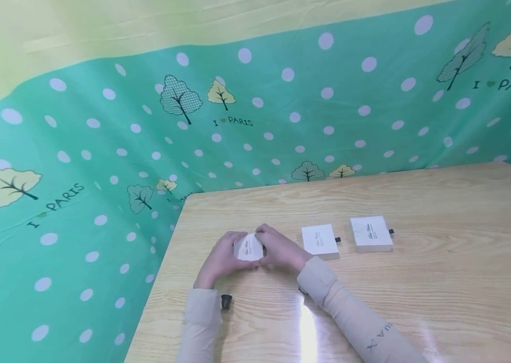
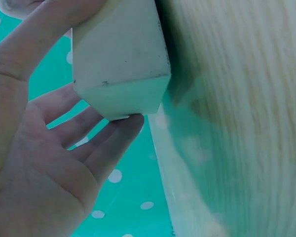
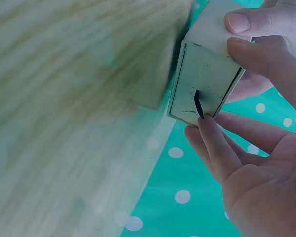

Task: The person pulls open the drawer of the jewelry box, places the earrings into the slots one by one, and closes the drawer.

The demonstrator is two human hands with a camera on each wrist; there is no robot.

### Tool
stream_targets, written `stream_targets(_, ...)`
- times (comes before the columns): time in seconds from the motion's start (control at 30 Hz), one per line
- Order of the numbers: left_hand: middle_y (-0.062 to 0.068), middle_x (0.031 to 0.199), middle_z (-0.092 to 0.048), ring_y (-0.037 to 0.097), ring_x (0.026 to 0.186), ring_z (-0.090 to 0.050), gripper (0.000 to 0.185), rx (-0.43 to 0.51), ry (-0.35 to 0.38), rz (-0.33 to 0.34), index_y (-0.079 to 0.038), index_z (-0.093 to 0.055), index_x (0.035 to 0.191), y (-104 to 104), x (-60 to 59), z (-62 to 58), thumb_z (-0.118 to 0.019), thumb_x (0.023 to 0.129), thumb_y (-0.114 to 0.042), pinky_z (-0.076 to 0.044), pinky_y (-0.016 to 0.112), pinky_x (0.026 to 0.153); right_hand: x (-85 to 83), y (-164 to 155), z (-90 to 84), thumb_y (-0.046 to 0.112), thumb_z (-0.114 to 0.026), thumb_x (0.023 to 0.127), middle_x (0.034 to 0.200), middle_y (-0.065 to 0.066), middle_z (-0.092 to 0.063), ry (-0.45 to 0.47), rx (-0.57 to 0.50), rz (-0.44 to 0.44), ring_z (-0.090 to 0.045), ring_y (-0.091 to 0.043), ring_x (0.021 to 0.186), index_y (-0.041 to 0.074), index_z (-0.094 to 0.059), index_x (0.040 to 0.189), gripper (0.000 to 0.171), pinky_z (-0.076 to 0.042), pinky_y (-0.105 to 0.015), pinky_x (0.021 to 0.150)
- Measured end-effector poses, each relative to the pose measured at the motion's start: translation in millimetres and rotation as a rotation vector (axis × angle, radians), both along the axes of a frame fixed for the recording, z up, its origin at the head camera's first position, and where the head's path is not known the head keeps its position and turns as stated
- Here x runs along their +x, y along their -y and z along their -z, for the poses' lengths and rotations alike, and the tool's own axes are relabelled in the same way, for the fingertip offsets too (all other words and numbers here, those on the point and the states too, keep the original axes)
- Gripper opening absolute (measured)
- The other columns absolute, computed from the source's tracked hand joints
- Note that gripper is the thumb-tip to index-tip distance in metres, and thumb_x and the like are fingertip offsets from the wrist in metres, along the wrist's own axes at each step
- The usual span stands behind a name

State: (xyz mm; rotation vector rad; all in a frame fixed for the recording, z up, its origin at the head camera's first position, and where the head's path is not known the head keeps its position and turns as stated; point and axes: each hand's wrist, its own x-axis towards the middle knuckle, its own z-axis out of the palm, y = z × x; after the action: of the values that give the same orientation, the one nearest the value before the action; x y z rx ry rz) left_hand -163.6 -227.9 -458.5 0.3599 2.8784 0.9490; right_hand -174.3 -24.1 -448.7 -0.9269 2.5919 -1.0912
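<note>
Both hands hold a small white box (image 1: 249,248) with dark printing on top, over the left part of the table. My left hand (image 1: 225,258) grips its left side, thumb at the near side and fingers around the far side. In the left wrist view, the left hand (image 2: 49,143) has fingertips at the lower edge of the plain box end (image 2: 123,96). From the right, my right hand (image 1: 281,248) holds the box. The right wrist view shows a drawer-like end with a black pull tab (image 3: 198,102); a fingertip of the right hand (image 3: 266,153) touches the tab.
Two more white printed boxes with black tabs stand to the right: a nearer one (image 1: 319,239) and a farther one (image 1: 370,233). A small black cup-shaped piece (image 1: 226,301) lies beside the left sleeve. The right sleeve (image 1: 350,307) partly covers another dark item. A green dotted curtain (image 1: 255,141) borders the wooden table (image 1: 455,262).
</note>
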Motion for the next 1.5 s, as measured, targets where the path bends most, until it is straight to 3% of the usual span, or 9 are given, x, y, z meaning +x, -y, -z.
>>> stream_targets(0.23, 0.004, 0.128, -0.061, 0.023, 0.115, -0.057, 0.088, 0.015, -0.032, -0.005, -0.009, -0.059, 0.135, -4, 3.7, -10.5, -0.095, 0.06, -0.036, -0.046, 0.045, 0.102, 2.0, -5, -11.9, 0.006, -0.084, 0.074, 0.139, -0.017, -0.049, -0.005, 0.014, 0.005, -0.056, -0.028, 0.119, -0.004, -0.059, 0.128, 0.061, -0.05, -0.036, 0.1)
stream_targets(0.5, -0.001, 0.124, -0.062, 0.018, 0.112, -0.059, 0.081, 0.039, -0.067, 0.0, -0.015, -0.063, 0.13, -10, 7.0, -18.3, -0.096, 0.059, -0.036, -0.049, 0.042, 0.099, 9.0, -14, -22.5, 0.008, -0.085, 0.074, 0.138, -0.017, -0.05, -0.061, 0.026, 0.014, -0.054, -0.029, 0.121, -0.003, -0.059, 0.13, 0.062, -0.049, -0.037, 0.101)
stream_targets(0.93, -0.003, 0.124, -0.062, 0.018, 0.111, -0.058, 0.076, 0.031, -0.152, 0.042, -0.017, -0.064, 0.128, -36, 19.2, -36.6, -0.096, 0.06, -0.032, -0.049, 0.043, 0.097, 26.8, -45, -38.6, 0.012, -0.084, 0.075, 0.14, -0.017, -0.049, -0.109, -0.017, 0.033, -0.053, -0.03, 0.124, -0.002, -0.058, 0.133, 0.065, -0.049, -0.039, 0.101)
stream_targets(1.13, 0.001, 0.124, -0.063, 0.02, 0.113, -0.058, 0.078, 0.022, -0.183, 0.087, -0.011, -0.064, 0.128, -47, 24.9, -38.0, -0.095, 0.06, -0.034, -0.05, 0.043, 0.097, 35.2, -59, -41.7, 0.01, -0.084, 0.076, 0.14, -0.017, -0.049, -0.101, -0.02, 0.039, -0.054, -0.028, 0.122, -0.002, -0.058, 0.133, 0.064, -0.051, -0.038, 0.099)
stream_targets(1.5, -0.004, 0.122, -0.063, 0.012, 0.107, -0.059, 0.077, 0.011, -0.191, 0.159, -0.017, -0.065, 0.128, -68, 35.3, -36.9, -0.092, 0.062, -0.044, -0.051, 0.037, 0.091, 47.2, -90, -44.3, 0.011, -0.085, 0.073, 0.134, -0.018, -0.053, -0.138, -0.005, 0.002, -0.057, -0.03, 0.118, -0.003, -0.062, 0.123, 0.057, -0.053, -0.039, 0.096)
